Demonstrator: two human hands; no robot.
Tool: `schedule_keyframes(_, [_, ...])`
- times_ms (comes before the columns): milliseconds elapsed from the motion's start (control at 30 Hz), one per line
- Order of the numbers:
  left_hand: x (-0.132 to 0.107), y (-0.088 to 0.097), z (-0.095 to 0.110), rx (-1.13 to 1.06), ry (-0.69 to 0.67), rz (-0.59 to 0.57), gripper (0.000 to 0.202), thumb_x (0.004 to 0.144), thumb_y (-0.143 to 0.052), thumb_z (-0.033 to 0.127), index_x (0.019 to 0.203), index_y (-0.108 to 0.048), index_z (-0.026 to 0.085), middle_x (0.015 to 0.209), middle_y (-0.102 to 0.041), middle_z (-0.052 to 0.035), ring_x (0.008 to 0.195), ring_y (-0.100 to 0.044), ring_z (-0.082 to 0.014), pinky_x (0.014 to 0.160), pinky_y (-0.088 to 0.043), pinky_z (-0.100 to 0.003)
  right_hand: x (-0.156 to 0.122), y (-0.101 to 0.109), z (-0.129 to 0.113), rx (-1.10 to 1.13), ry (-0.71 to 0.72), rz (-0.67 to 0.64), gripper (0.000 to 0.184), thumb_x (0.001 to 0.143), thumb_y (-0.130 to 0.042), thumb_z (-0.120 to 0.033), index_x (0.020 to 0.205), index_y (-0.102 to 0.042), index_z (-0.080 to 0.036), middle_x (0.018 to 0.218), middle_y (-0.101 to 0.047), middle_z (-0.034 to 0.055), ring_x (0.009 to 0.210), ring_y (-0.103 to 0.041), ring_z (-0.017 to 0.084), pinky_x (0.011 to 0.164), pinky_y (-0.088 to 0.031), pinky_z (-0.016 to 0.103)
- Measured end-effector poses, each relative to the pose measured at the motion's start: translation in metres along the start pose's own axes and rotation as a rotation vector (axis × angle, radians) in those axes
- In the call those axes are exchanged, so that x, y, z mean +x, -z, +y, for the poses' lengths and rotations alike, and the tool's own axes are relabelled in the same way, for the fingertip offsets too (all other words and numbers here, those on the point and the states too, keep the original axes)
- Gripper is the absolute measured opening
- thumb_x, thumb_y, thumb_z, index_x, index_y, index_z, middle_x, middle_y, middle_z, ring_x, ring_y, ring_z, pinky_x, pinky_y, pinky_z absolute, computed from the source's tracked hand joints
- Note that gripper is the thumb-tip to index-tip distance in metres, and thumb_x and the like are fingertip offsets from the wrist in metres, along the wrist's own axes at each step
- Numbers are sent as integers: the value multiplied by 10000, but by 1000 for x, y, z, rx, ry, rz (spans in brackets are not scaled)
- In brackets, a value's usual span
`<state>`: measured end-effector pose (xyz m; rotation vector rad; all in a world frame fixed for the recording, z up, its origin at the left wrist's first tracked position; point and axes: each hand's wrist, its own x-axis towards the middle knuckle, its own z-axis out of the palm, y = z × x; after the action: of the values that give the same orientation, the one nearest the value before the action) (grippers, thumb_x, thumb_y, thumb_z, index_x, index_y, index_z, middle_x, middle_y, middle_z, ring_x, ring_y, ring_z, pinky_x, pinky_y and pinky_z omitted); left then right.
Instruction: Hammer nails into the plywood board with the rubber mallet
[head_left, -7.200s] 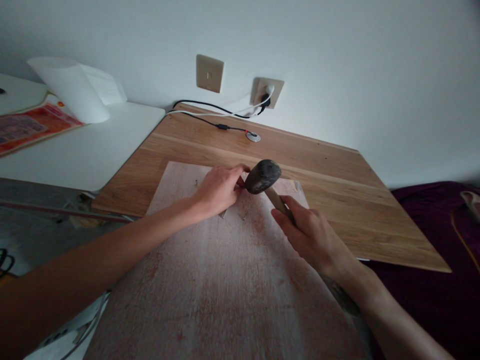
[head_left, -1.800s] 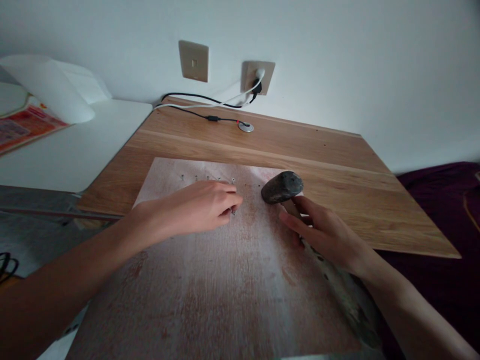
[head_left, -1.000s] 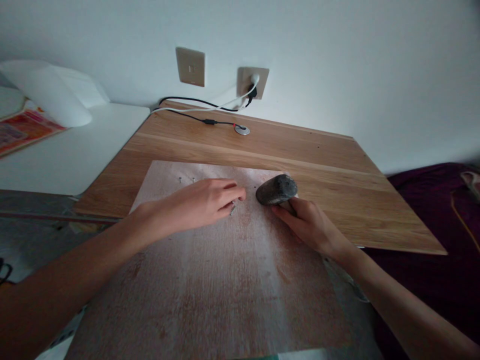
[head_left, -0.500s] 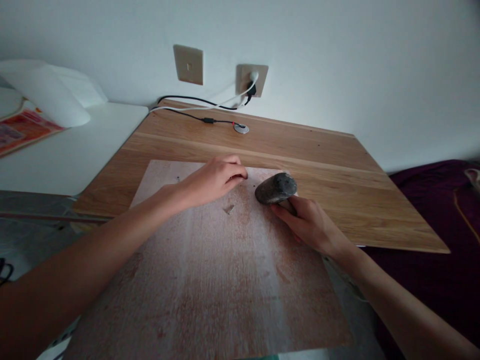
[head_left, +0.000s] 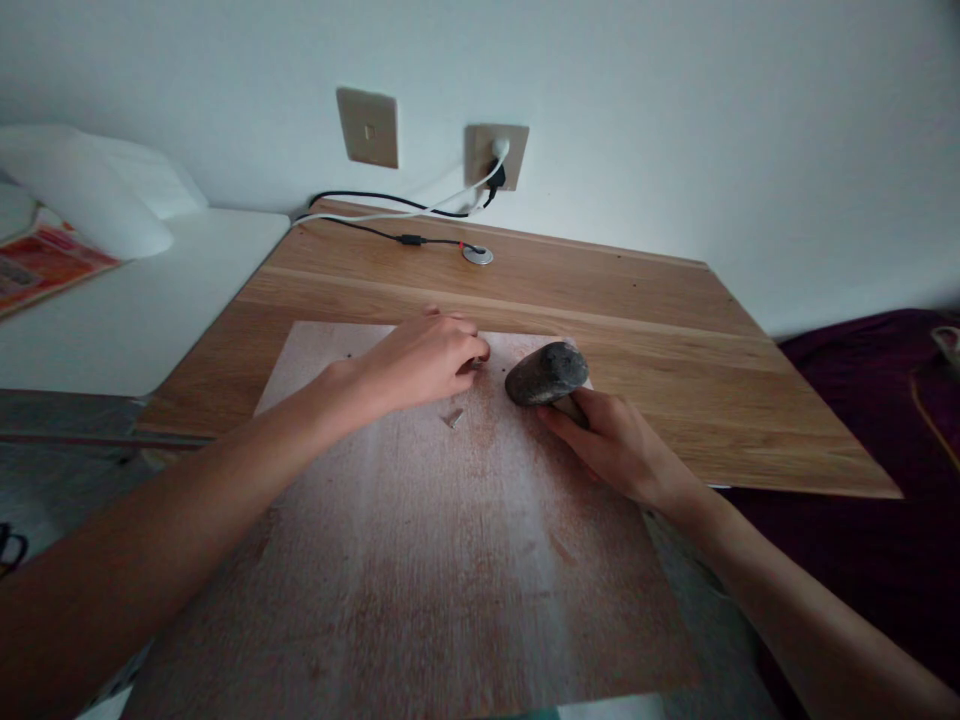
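Note:
My right hand is wrapped round the handle of a rubber mallet, whose thick black head is held low over the right rear part of the board. Beneath both hands lies a large, worn wooden board with a pale, reddish surface. My left hand is closed near the board's far edge, thumb and fingertips pinched together; whatever is between them is too small to make out. Just in front of that hand, a small shiny metal piece rests on the board, its kind unclear.
Behind the board runs a wooden tabletop up to the wall. Black and white cables cross it from a wall socket past a round metal grommet. A white table stands left; dark purple cloth hangs right.
My left hand has turned slightly and its fingertips have curled lower toward the board. The mallet in my right hand has hardly moved; the view has shifted a little.

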<state>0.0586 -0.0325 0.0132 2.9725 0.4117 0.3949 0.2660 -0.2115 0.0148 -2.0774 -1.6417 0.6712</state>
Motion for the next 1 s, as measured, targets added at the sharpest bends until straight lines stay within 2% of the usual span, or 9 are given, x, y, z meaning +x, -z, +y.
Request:
schedule_keyframes(100, [2,0,4,65,-27,-27,142,902,-667,107,845,-771,185,874,-770,-58,898,-733,-237,987,-500,-424,0,0,1,-5,11,6,365,960,-521,-502,705,-439,-254,486,-479,-10,470,-485,131,516,-311,262])
schedule_keyframes(200, [3,0,7,86,-35,-24,121,901,-665,113,867,-756,184,887,-775,-59,908,-737,-237,974,-499,-417,1,0,1,-24,19,5,357,962,-512,-488,701,-442,-254,493,-476,-2,514,-512,145,539,-321,264])
schedule_keyframes(333, [4,0,6,3,22,44,80,858,-673,116,847,-712,184,844,-764,-47,787,-697,-208,809,-495,-346,1,0,0,-49,7,12,341,955,-512,-484,711,-452,-253,511,-486,8,540,-526,160,559,-327,274])
schedule_keyframes(400, [5,0,4,-111,90,101,78,829,-680,109,840,-695,185,812,-753,-30,733,-665,-182,718,-458,-305,0,1,-1,-40,15,10,335,956,-507,-483,717,-444,-255,510,-491,6,529,-524,157,558,-325,274])
schedule_keyframes(467, [5,-2,0,-240,140,143,90,808,-683,96,839,-689,180,796,-742,-16,719,-653,-162,684,-435,-283,0,1,-1,-27,26,4,337,959,-502,-485,720,-435,-258,503,-492,2,509,-512,150,554,-322,273])
schedule_keyframes(600, [3,-4,-7,-371,138,114,85,822,-682,87,842,-696,169,800,-747,-10,734,-670,-151,691,-439,-274,-1,1,1,-29,18,6,350,960,-503,-493,711,-420,-261,495,-493,-2,469,-471,136,541,-310,276])
schedule_keyframes(767, [3,-6,-7,-379,140,104,79,856,-688,93,868,-717,165,821,-764,-15,735,-681,-152,706,-456,-278,0,1,2,-31,2,3,366,953,-513,-506,697,-409,-266,475,-481,-6,449,-459,129,525,-304,273])
schedule_keyframes(1000, [2,-12,-7,-386,145,113,84,857,-710,86,863,-712,170,805,-756,-4,728,-679,-148,688,-443,-265,2,-1,4,-24,66,61,374,935,-535,-476,667,-400,-255,525,-506,1,488,-482,123,532,-304,266])
